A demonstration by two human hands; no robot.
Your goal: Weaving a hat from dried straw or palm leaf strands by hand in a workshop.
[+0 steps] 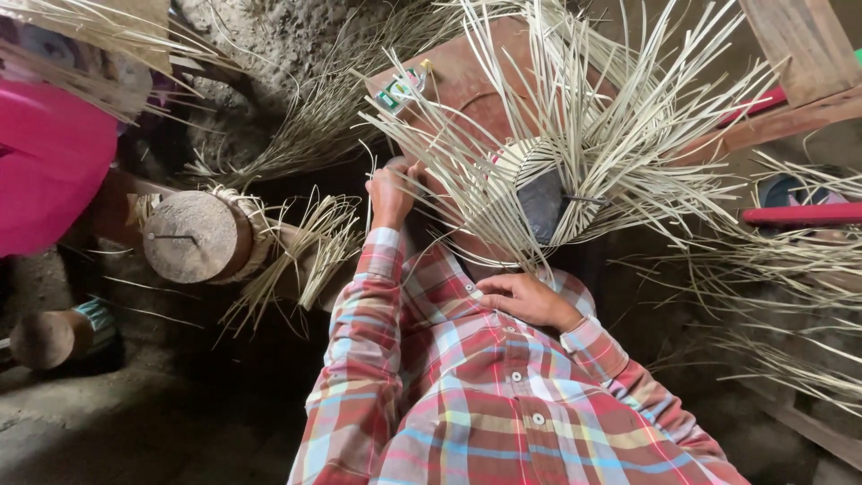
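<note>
Head view, looking down a plaid-shirted chest. Half-woven straw piece (525, 193), round and pale, propped over a dark block at centre right, loose strands fanning up and outward in every direction. Left hand (392, 190) raised at the weave's left edge, fingers closed together, seemingly pinched on a strand or two, though stalks hide the fingertips. Right hand (525, 299) lying below the weave, near its lower rim, fingers loosely curled against the shirt, nothing visibly clamped. Weave up and to the right of the left hand, directly above the right; left hand the one in contact. Small green-and-white packet (401, 90) lying flat on the reddish-brown board (467, 81) behind. Round wooden block (193, 235) with straw bundle at left.
</note>
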